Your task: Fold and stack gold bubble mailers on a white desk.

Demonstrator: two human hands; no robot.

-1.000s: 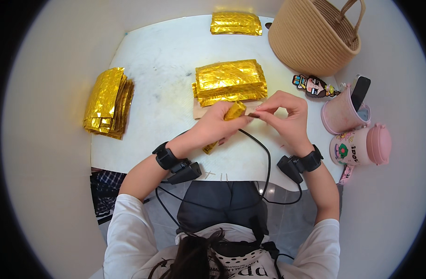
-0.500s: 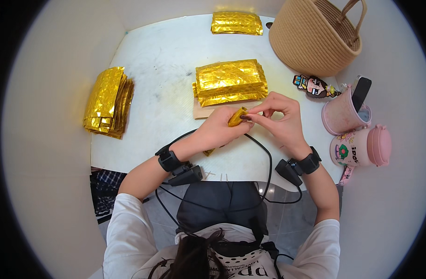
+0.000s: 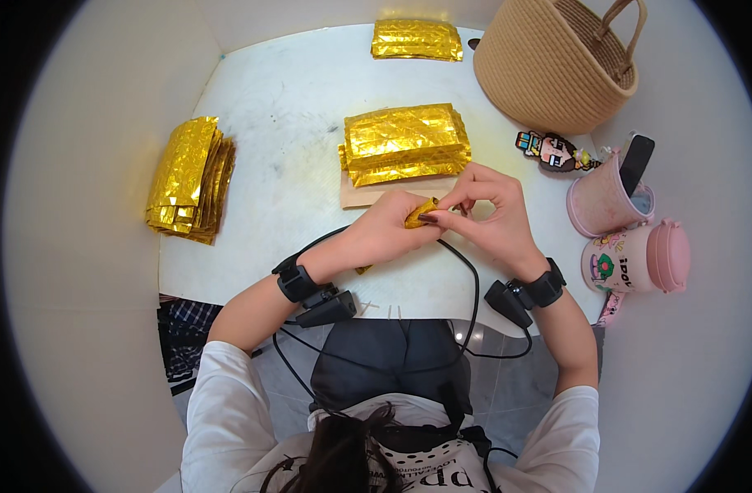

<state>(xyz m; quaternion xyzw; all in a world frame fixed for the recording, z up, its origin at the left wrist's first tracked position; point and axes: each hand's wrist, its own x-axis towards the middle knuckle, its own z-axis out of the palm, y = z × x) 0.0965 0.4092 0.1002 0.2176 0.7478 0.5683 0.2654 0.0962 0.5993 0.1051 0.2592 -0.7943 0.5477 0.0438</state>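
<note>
My left hand [image 3: 382, 226] is closed around a narrow roll of gold foil paper [image 3: 419, 214], whose upper end pokes out past the thumb. A bit of its lower end shows below the palm, and the middle is hidden by my hand. At the upper end, my right hand [image 3: 492, 212] pinches the roll's edge between thumb and fingers. Just beyond both hands, a stack of gold foil sheets [image 3: 404, 138] rests on a light brown board [image 3: 369, 195].
Another gold stack [image 3: 183, 177] lies at the left, and a smaller one [image 3: 417, 39] at the far edge. Along the right stand a woven basket [image 3: 548, 74], a figure charm [image 3: 552, 152], a pink cup [image 3: 597, 201] holding a phone, and a pink bottle [image 3: 630, 261]. Black cables [image 3: 477, 287] loop below my hands.
The roll's upper end has tilted slightly to the right and lower in my left hand. My right fingers have shifted a little along its edge.
</note>
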